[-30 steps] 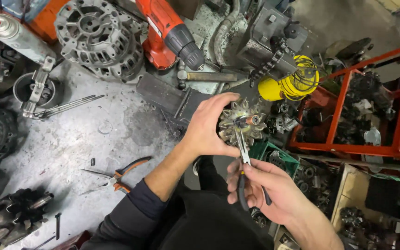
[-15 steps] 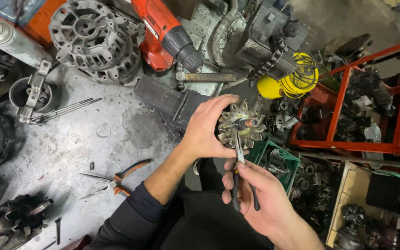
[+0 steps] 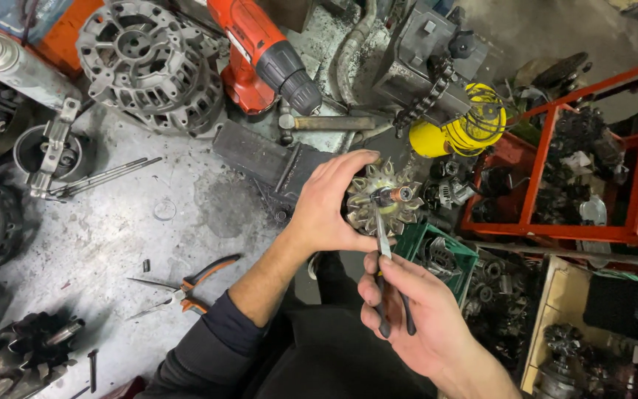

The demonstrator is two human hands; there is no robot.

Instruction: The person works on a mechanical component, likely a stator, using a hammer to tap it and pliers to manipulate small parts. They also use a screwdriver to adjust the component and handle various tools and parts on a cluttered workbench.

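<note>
Head view, looking down: an alternator rotor with claw-shaped metal poles is held in the air just past the workbench's right edge, above a green crate. The left hand wraps its fingers closed around the rotor's side. The right hand grips the handles of needle-nose pliers, tips touching the rotor's central shaft. On the workbench lie orange-handled pliers, a red cordless drill and an alternator housing.
</note>
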